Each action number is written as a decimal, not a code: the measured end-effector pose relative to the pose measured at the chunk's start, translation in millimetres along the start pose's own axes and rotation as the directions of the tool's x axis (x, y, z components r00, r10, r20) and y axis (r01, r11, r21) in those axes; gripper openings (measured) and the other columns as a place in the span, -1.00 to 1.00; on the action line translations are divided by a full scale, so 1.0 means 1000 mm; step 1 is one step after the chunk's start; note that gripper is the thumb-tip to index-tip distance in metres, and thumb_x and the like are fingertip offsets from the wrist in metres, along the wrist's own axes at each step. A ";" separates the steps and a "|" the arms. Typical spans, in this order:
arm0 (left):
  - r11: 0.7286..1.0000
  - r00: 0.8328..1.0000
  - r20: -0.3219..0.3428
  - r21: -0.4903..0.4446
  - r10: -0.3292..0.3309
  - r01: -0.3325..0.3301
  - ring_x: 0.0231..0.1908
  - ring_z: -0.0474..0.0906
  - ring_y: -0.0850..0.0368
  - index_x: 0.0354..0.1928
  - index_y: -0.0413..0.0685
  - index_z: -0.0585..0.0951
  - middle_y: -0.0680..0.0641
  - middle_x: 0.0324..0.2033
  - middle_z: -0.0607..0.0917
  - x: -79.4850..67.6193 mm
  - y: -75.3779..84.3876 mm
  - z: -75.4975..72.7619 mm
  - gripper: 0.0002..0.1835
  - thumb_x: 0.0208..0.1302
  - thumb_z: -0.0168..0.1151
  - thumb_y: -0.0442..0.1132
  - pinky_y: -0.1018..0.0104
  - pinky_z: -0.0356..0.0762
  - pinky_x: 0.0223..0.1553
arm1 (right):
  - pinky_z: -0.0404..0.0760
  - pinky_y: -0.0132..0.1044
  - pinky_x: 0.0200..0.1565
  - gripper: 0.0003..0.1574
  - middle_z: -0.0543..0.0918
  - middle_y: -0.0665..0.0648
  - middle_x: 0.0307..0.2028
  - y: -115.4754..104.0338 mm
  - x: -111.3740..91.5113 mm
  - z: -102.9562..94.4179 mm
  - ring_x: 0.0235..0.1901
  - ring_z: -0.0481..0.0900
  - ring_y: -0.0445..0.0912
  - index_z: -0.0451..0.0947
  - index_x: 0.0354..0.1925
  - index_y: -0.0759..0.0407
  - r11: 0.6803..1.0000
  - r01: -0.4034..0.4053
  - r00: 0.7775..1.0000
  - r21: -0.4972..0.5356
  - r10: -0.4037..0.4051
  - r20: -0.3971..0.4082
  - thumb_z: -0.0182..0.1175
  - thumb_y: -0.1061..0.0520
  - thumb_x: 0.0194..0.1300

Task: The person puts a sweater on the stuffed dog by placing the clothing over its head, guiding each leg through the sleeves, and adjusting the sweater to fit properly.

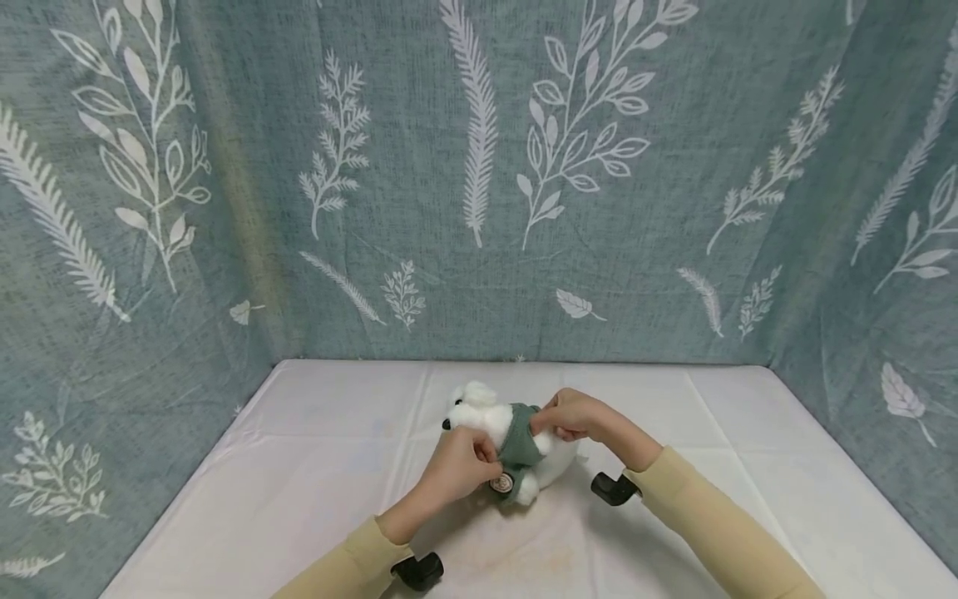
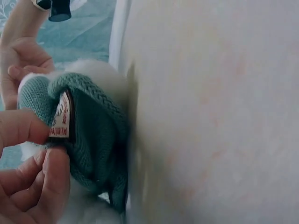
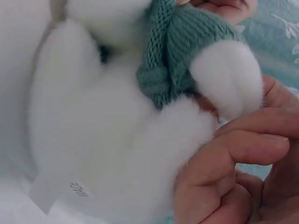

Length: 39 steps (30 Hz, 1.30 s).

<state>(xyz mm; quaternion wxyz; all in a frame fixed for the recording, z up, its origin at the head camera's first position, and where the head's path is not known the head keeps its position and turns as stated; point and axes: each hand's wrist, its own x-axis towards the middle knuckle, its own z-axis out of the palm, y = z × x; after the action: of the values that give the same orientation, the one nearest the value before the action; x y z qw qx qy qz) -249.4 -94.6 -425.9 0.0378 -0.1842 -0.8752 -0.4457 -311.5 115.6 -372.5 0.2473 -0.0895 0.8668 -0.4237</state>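
Observation:
A white plush animal (image 1: 479, 420) with a black nose lies on its side on the table, its head to the left. It wears a green knitted sweater (image 1: 520, 437) with a label (image 1: 502, 482) near the lower edge. My left hand (image 1: 460, 466) pinches the sweater beside this label (image 2: 61, 116) between thumb and finger. On the other side, my right hand (image 1: 576, 416) holds the sweater near a white paw (image 3: 229, 77). One fingertip passes behind that paw at the knit edge, and part of it is hidden. The other right fingers (image 3: 210, 172) are bent against the fur.
A white cloth covers the table (image 1: 337, 466). Blue-green curtains (image 1: 419, 183) with white leaf prints hang behind it and at both sides. Black wrist cameras sit under the left wrist (image 1: 419, 572) and the right wrist (image 1: 614, 489). A small white tag (image 3: 51, 189) hangs from the plush.

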 end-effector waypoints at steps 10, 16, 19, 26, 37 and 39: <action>0.979 0.997 -0.074 0.201 0.022 -0.007 -0.75 0.18 0.29 -0.66 0.01 0.50 0.11 -0.78 0.43 0.003 0.005 -0.004 -0.79 -0.05 0.24 -0.44 0.45 0.16 -0.67 | 0.01 -0.39 -0.71 -0.50 0.13 -0.08 -0.88 -0.003 0.000 -0.001 -0.79 -0.04 -0.23 0.16 -0.85 -0.04 1.000 -0.011 1.000 -0.028 0.011 -0.004 0.25 0.14 -0.04; 0.930 0.994 -0.103 0.368 0.045 -0.004 -0.69 -0.05 0.27 -0.74 0.09 0.27 0.15 -0.80 0.13 0.009 0.011 -0.003 -0.65 -0.13 0.16 -0.48 0.41 -0.08 -0.62 | 0.02 -0.38 -0.69 -0.49 0.13 -0.08 -0.87 -0.004 -0.001 -0.003 -0.79 -0.02 -0.22 0.14 -0.84 -0.04 0.999 -0.003 1.000 -0.047 0.004 0.007 0.24 0.13 -0.03; 0.909 0.990 -0.133 0.418 0.051 0.009 -0.69 -0.06 0.27 -0.74 0.10 0.22 0.15 -0.78 0.07 0.010 0.014 -0.004 -0.61 -0.13 0.16 -0.49 0.40 -0.10 -0.63 | 0.02 -0.39 -0.69 -0.48 0.13 -0.08 -0.86 -0.005 -0.001 -0.003 -0.79 -0.02 -0.23 0.14 -0.83 -0.05 0.999 0.003 1.000 -0.054 -0.003 0.008 0.25 0.11 0.00; 0.926 0.990 -0.135 0.377 0.038 0.016 -0.70 0.25 0.29 -0.59 0.00 0.45 0.11 -0.71 0.42 0.008 0.015 -0.005 -0.77 0.07 0.29 -0.35 0.43 0.21 -0.64 | 0.14 -0.35 -0.62 -0.44 0.14 -0.06 -0.84 -0.006 -0.007 0.001 -0.79 0.01 -0.22 0.17 -0.82 -0.03 0.999 -0.002 0.999 -0.050 -0.001 -0.049 0.32 0.06 0.04; 0.999 0.970 -0.238 0.004 0.046 -0.047 -0.47 0.51 0.22 -0.25 -0.07 0.66 0.00 -0.42 0.65 0.031 0.023 -0.002 -0.90 0.26 0.24 -0.22 0.40 0.49 -0.46 | 0.20 -0.34 -0.58 -0.52 0.18 -0.07 -0.80 -0.007 -0.017 0.008 -0.72 0.11 -0.18 0.32 -0.79 0.03 0.993 0.026 0.978 -0.112 -0.048 -0.201 0.34 -0.01 0.06; 1.000 0.976 -0.216 0.009 0.030 -0.028 -0.51 0.48 0.24 -0.30 -0.07 0.67 0.00 -0.47 0.64 0.035 0.025 -0.001 -0.89 0.26 0.25 -0.20 0.40 0.46 -0.51 | 0.22 -0.32 -0.56 -0.56 0.21 -0.06 -0.79 -0.008 -0.019 0.008 -0.71 0.14 -0.18 0.38 -0.75 0.05 0.995 0.023 0.979 -0.099 -0.043 -0.198 0.34 -0.01 0.08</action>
<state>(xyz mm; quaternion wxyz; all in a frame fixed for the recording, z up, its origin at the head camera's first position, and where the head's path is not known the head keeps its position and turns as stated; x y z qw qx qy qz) -273.3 -72.0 -398.2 0.1397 -0.1474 -0.8644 -0.4599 -291.6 111.7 -364.2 0.1474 -0.0727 0.9051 -0.3921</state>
